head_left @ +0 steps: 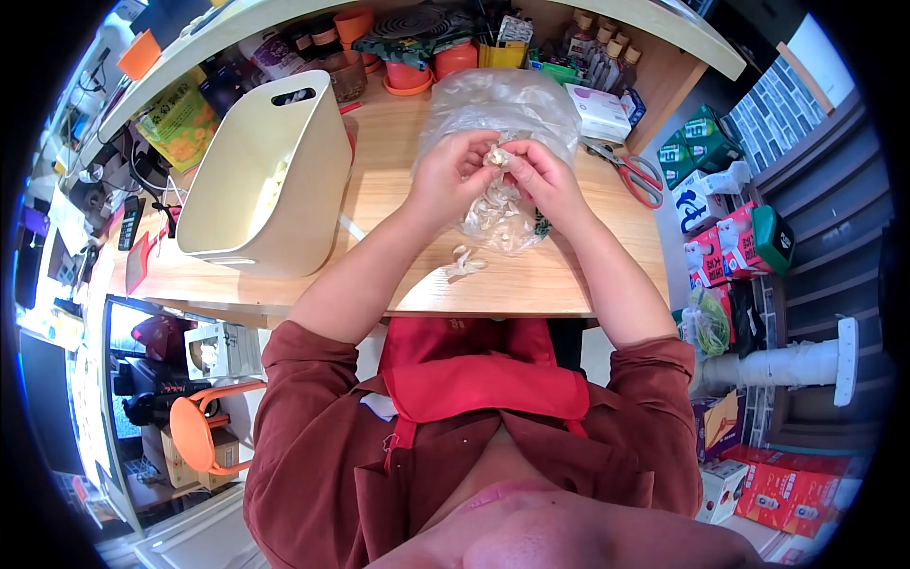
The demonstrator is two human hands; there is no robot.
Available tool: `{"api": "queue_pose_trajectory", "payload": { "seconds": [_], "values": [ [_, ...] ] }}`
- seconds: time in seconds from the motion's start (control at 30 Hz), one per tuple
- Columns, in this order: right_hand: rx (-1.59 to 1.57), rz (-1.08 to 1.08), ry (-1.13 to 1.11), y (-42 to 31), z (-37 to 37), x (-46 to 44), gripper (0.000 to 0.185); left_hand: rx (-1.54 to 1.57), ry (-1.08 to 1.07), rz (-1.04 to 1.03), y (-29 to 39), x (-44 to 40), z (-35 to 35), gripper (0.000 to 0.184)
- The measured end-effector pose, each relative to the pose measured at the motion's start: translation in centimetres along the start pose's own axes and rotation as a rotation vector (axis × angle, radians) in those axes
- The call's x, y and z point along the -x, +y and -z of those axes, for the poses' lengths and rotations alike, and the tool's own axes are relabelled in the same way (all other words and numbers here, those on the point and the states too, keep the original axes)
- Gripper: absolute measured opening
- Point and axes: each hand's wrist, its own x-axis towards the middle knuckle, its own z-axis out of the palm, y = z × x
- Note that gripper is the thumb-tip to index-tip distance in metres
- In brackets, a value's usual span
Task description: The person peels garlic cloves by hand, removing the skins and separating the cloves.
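At the wooden table, a pale piece is pinched between left hand and right hand, best kept over the plastic bag so anything dropped is caught.

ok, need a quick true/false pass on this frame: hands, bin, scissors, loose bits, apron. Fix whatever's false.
1. The left hand and right hand meet at a small pale piece. True.
2. The cream bin stands to the person's right. False: it stands to the left.
3. The scissors are in the right hand. False: they lie on the tabletop, to the right of the plastic bag.
4. Some loose pale bits lie on the tabletop outside the bag. True.
5. The apron is blue. False: it is red.
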Motion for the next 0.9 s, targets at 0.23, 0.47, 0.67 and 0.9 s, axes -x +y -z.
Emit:
{"api": "queue_pose_trajectory", "payload": {
  "seconds": [0.23,0.47,0.67,0.9],
  "values": [
    [0.030,0.080,-0.016,1.4,0.2,-0.4,0.031,-0.032,0.003,0.026,-0.4,0.0,0.0,0.029],
    [0.180,0.108,0.014,1.9,0.2,-0.5,0.037,-0.072,0.021,0.002,-0.2,0.0,0.1,0.025],
    [0.139,0.089,-0.006,1.7,0.1,-0.4,0.032,-0.108,0.026,-0.009,-0.4,0.1,0.0,0.023],
    [0.134,0.068,-0.021,1.1,-0.1,-0.2,0.029,-0.125,0.019,0.014,0.4,0.1,0.2,0.024]
  ]
}}
